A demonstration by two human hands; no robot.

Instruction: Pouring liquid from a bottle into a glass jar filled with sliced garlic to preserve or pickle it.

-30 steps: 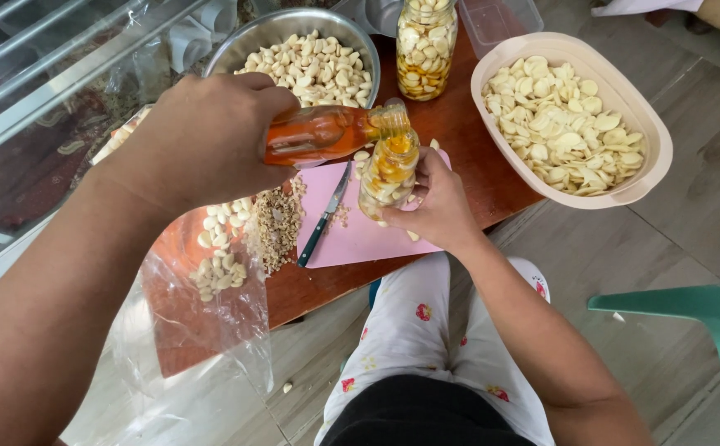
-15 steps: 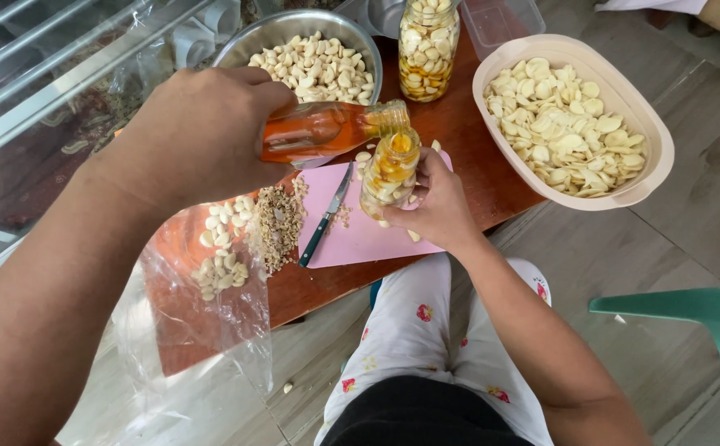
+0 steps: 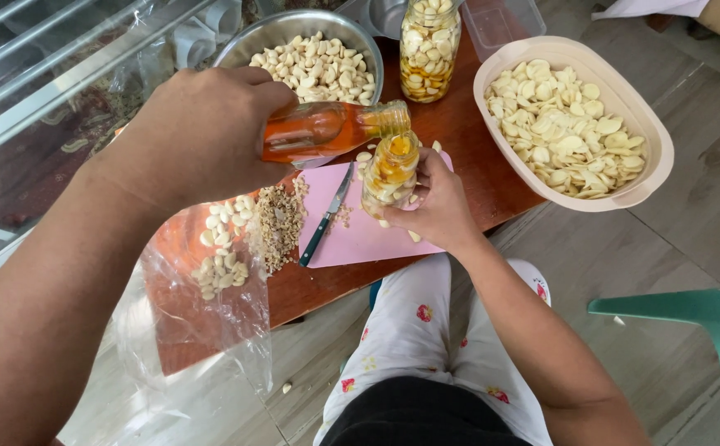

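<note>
Tipped flatter now than a second ago, orange bottle (image 3: 327,132) clamped in left hand (image 3: 203,136), mouth over small jar (image 3: 390,169); right hand (image 3: 434,202) gripping it above pink board (image 3: 360,235). Pouring on.

Glossy glass jar (image 3: 390,176), shiny metal bowl (image 3: 294,33)

Your left hand (image 3: 199,136) is clenched, knuckles up, forearm reaching in from lower left. Your right hand (image 3: 434,202) is curled in a grip, forearm rising from lower right, elbow bent.
</note>
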